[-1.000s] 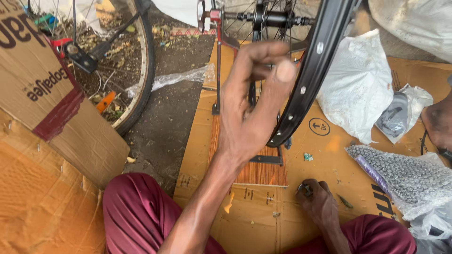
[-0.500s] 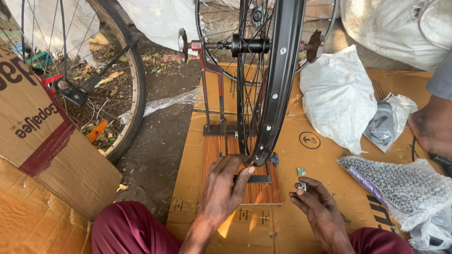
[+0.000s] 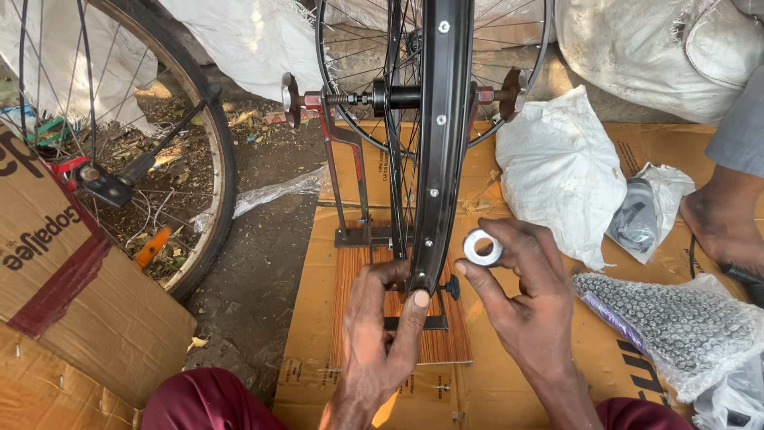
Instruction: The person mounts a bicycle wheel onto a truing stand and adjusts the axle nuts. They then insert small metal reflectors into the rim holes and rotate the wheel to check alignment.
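**A:** Black alloy, spokes laced: a bicycle rim stands upright in a truing stand, its axle clamped between the stand's arms, over a wood-grain base board on flattened cardboard spread across the ground.

**B:** And the hands?

**A:** The left hand pinches the rim's lowest edge, thumb on the near side, fingers curled behind. The right hand has its grip closed lightly on a small silver ring, pinched between thumb and fingers just beside the rim.

**B:** How far along does the work look?

**A:** By my reading, midway. The wheel is mounted and spoked, with no tyre on it; the ring is not yet seated anywhere.

**B:** Anything else nearby?

**A:** A clear bag of small metal parts lies to the right, a white sack behind it, a second wheel with tyre to the left, and another person's bare foot at the right edge.
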